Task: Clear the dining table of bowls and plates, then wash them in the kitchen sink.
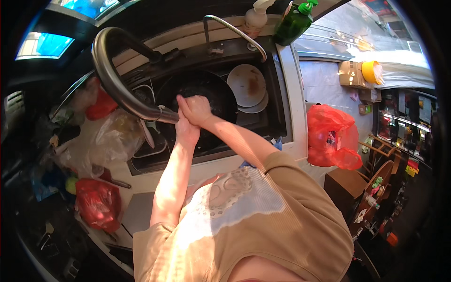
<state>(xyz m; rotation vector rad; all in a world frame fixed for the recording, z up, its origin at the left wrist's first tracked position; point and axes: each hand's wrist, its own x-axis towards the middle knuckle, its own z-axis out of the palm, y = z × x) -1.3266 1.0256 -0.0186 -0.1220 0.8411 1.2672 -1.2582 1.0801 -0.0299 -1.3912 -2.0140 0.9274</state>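
My left hand [187, 127] and my right hand [198, 110] are pressed together over a dark round pan [223, 93] in the black sink [275, 121]. The fingers of my right hand are folded over my left hand, whose fingers are largely hidden. Just left of my hands is the spout end of a curved metal faucet [169, 115]. Stacked white plates [243, 83], the top one with brown stains, lie in the sink to the right of the pan. A thinner metal tap [236, 30] arches over the sink's back edge.
A green pump bottle [294, 26] and a white spray bottle [256, 19] stand behind the sink. Clear plastic bags [118, 135] and a red bag [98, 204] lie on the left counter. Another red bag [331, 137] is right of the sink, beyond the counter edge [297, 105].
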